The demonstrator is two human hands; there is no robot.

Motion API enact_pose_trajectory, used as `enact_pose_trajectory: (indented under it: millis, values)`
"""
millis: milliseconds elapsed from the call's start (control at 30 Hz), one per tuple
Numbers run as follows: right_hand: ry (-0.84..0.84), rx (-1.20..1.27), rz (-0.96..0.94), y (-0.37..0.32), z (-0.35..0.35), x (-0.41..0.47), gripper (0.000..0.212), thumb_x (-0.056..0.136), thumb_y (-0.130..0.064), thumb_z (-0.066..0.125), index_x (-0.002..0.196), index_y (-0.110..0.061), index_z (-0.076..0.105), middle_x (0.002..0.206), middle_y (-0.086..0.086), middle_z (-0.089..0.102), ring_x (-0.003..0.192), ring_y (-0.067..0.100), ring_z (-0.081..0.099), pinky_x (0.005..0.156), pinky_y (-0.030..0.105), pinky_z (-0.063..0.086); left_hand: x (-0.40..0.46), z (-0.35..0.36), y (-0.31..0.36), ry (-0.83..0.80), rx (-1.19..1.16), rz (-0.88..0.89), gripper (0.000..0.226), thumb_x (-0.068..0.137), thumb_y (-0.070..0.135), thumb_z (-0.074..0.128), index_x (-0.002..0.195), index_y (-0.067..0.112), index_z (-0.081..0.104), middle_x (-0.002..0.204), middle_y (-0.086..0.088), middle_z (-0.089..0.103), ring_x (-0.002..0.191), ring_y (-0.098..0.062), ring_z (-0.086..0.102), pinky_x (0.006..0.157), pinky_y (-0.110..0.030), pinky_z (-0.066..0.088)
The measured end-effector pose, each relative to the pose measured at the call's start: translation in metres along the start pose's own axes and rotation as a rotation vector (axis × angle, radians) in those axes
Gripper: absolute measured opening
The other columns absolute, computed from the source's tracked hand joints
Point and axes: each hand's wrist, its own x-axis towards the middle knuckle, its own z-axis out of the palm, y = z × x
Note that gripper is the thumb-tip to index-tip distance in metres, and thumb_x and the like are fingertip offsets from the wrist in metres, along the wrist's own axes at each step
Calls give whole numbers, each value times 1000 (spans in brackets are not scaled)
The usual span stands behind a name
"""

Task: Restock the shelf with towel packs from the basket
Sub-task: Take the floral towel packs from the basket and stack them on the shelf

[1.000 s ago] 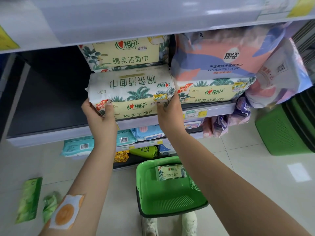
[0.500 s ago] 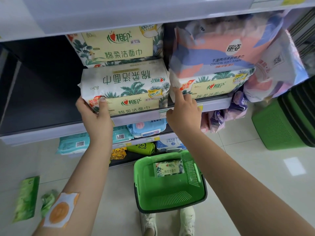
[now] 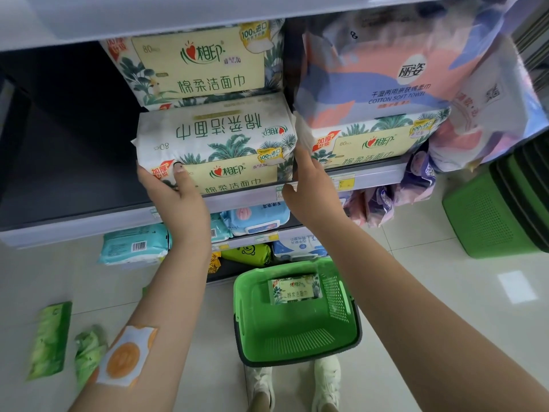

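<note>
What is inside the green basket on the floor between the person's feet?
The green basket holds one towel pack, lying against its far wall. The rest of the perforated floor shows bare. Whether anything lies under that pack cannot be seen.

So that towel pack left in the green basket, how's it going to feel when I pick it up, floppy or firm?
Probably soft but shape-holding: the towel pack keeps a boxy block form, like the ones stacked flat on the shelf. Likely light for its size, being cotton tissue. Its glossy film wrap may be slightly slippery.
</note>
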Motion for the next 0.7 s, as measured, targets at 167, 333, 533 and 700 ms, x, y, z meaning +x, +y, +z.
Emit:
enact_pose_trajectory:
  millis: [167,333,533,700]
  values:
    - [-1,107,-27,16,2,-23,65,87,-5,49,145,-21,24,107,6,50,83,21,48,66,31,40,-23,-7,-8,-62,41,-15,67,96,21,44,150,19,5,153,1,25,138,-13,29,115,-30,25]
    - [-20,106,19,78,28,-70,59,86,-4,51,141,-16,33,102,-3,51,86,15,48,70,29,40,-93,-10,-53,-228,222,-10,63,98,18,42,149,22,6,157,6,11,141,-2,15,111,-17,13]
    - [-214,45,279,180,89,-122,61,84,-6,54,140,-17,34,119,7,54,102,25,56,81,35,47,-159,-3,-161,-486,396,-117,61,96,14,45,148,15,14,155,2,19,140,-10,24,111,-18,18]
    - [-391,-15,472,256,157,-153,61,85,-4,50,142,-18,31,128,9,50,108,27,55,86,39,49,-193,9,-256,-581,570,-228,60,97,17,44,149,14,14,156,-2,19,142,-15,21,112,-25,16]
